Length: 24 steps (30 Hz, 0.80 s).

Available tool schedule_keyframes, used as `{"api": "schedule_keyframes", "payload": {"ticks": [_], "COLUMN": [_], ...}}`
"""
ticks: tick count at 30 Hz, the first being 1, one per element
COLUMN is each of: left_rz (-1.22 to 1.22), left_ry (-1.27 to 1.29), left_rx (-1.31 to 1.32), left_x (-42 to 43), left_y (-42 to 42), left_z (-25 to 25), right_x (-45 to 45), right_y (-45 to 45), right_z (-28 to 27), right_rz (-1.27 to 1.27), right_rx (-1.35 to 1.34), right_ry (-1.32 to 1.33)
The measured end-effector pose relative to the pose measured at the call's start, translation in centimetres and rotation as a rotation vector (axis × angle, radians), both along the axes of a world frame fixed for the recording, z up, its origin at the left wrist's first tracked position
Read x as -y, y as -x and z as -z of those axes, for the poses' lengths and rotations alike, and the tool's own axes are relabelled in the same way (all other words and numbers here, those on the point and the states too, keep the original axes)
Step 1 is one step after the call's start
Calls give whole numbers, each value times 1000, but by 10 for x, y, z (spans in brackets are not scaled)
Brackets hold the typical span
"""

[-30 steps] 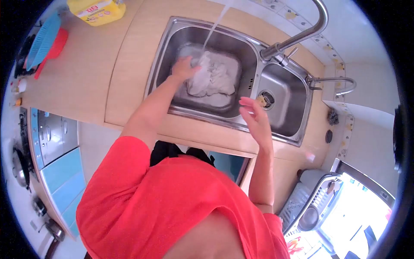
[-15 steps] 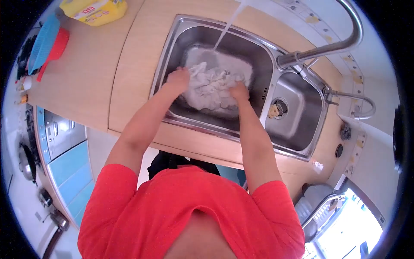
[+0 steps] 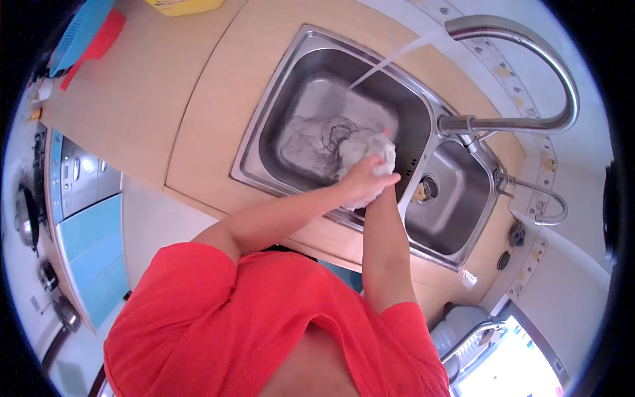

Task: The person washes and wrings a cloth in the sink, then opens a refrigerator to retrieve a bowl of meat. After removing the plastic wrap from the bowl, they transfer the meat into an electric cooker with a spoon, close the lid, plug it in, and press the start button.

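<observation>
One white cloth (image 3: 364,147) | bunched between left fingers (image 3: 372,161), clamped on it | right fingers (image 3: 387,132) (mostly hidden): can't tell grip

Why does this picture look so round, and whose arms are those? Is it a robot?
No robot here! Those are a person's own bare arms. The camera sits on the person's head, looking forward and down, so you see a red shirt below. The view is curved, with dark corners.

The left hand grips a bunched white cloth over the big sink basin. The right arm reaches the same cloth, but its hand is mostly hidden. Water runs from the tall tap into that basin.

On the counter, over on the left, are a blue basket and something red beside it.
</observation>
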State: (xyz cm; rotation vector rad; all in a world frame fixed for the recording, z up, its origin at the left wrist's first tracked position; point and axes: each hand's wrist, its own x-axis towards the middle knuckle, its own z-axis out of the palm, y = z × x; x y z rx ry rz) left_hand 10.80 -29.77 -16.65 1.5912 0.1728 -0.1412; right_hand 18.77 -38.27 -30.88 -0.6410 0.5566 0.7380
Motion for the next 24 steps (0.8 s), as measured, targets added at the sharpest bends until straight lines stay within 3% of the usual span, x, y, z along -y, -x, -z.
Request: {"api": "schedule_keyframes", "payload": {"ticks": [3, 4, 6, 8, 11, 12, 14, 17, 19, 20, 21, 23, 24], "left_rz": [168, 42, 132, 344, 60, -38, -232, -11, 51, 45, 35, -24, 17], "left_ry": [-365, -585, -841, -901, -999, -893, -679, -692, 112, 272, 433, 277, 330], "left_rx": [-216, -49, -70, -295, -308, -241, -108, -161, -165, -256, -348, -214, -241], "left_x": [-27, -31, -65, -95, -119, -131, -151, -106, -55, -33, -14, 13, 11], "left_y": [-36, -49, -64, -72, -72, -76, -82, -78, -71, -66, -53, -28, -18], "left_z": [8, 50, 38, 72, 94, 96, 98, 119, 155, 125, 84, 51, 25], "right_x": [4, 5, -6, -26, 1, -5, 2, 13, 5, -2, 10, 69, 49], "right_y": [1, 3, 7, 16, 22, 25, 32, 21, 16, 14, 4, -12, -3], "right_z": [82, 80, 44, -55, -52, -97, -97, -26, -40, -63, -30, 19, -32], "right_rz": [44, 40, 7, 30, 24, 27, 61, 134, 120, 95, 155, -184, -77], "right_rx": [115, 100, 13, -91, 14, -124, -152, -111, -106, -119, -24, -46, -123], "right_ry": [-259, -197, 72, 501, 491, 646, 681, 577, 509, 503, 377, -304, -180]}}
